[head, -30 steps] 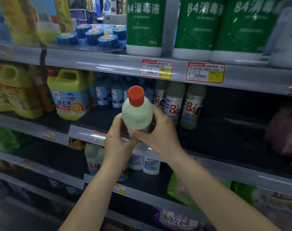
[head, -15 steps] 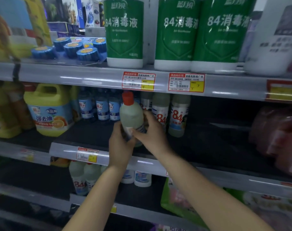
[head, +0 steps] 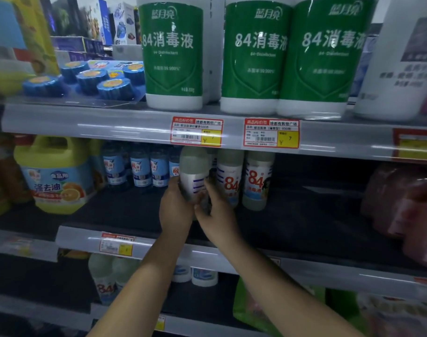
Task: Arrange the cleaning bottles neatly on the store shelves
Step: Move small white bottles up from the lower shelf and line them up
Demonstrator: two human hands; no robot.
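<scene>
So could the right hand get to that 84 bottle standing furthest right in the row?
Probably yes: the right hand is beside the 84 bottle, with bare shelf before it, though it helps hold the pale bottle.

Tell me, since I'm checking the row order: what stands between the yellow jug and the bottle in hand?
In the head view, a row of small blue-labelled bottles stands between the yellow jug and the held bottle.

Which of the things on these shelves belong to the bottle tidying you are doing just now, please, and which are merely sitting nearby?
In the job:
- pale bottle, held by left hand and right hand
- two 84 bottles standing just to its right
- middle shelf

Just nearby:
- green 84 jugs on the shelf above
- yellow jug
- blue discs
- price tags
</scene>
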